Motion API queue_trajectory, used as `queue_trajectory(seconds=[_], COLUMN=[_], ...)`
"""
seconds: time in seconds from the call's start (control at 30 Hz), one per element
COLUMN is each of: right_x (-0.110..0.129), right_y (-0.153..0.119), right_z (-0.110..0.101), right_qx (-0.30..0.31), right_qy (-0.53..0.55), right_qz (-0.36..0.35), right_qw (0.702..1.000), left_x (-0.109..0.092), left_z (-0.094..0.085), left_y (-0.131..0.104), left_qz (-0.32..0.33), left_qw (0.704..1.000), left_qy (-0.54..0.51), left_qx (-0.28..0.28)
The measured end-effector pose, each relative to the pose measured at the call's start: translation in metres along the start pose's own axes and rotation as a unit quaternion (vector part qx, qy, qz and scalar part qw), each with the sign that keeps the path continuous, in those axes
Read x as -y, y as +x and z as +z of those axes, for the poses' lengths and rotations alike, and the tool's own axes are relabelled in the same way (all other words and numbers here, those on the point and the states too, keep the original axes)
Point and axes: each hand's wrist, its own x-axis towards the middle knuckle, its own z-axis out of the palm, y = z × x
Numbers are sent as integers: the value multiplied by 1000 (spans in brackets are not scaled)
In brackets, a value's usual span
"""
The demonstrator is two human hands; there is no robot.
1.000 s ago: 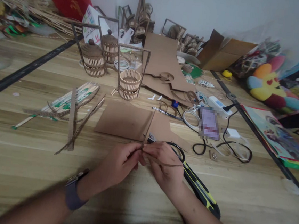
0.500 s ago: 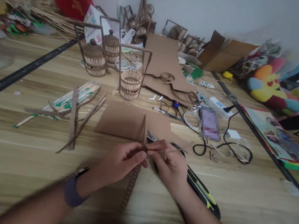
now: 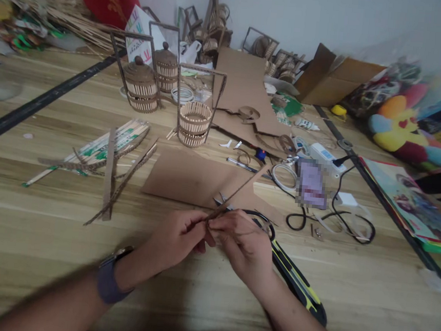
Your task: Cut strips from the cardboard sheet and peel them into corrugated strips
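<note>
Both hands meet over the front middle of the table. My left hand [image 3: 183,234] is closed, its thumb and fingers pinching a thin cardboard strip [image 3: 237,191]. My right hand [image 3: 246,245] is also closed and grips the same strip from the right side. The strip slants up and away to the right; its lower part is hidden by the fingers. Just beyond the fingers lies a flat brown cardboard piece [image 3: 188,178]. A pair of scissors [image 3: 264,222] lies partly under my right hand, beside a black and yellow utility knife [image 3: 299,280].
Farther back stands a small stick basket [image 3: 193,127] with a tall handle, near lidded baskets [image 3: 140,86]. Cardboard strips [image 3: 109,176] and packs of sticks [image 3: 110,143] lie left. A phone [image 3: 311,184], cables [image 3: 365,229] and a pen [image 3: 243,165] are at right.
The cardboard strip has turned from pointing straight away from me to slanting right. Its ribbed lower end no longer shows below my hands. Both hands keep their grip.
</note>
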Motion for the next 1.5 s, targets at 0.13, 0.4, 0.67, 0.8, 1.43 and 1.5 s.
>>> queue_trajectory(seconds=[0.13, 0.4, 0.67, 0.8, 1.43, 1.5], right_x=[-5, -9, -3, -3, -11, -12], right_y=[-1, 0, -1, -1, -1, 0], right_z=[3, 8, 2, 2, 7, 8], right_qx=[-16, -40, -15, -8, -12, -15], right_qy=[178, 314, 75, 57, 371, 414], right_qz=[152, 246, 127, 104, 265, 298], right_qw=[972, 916, 989, 993, 890, 860], left_x=[-2, -1, -3, -4, -2, -2], left_z=[-1, -1, 1, 0, -2, -2], left_y=[-3, -3, 0, 0, -4, -4], left_qz=[-4, -22, -44, -41, -3, 8], left_qw=[1000, 997, 997, 997, 997, 997], left_qy=[-1, -45, -50, -42, -40, -36], left_qx=[10, 50, 37, 46, 68, 75])
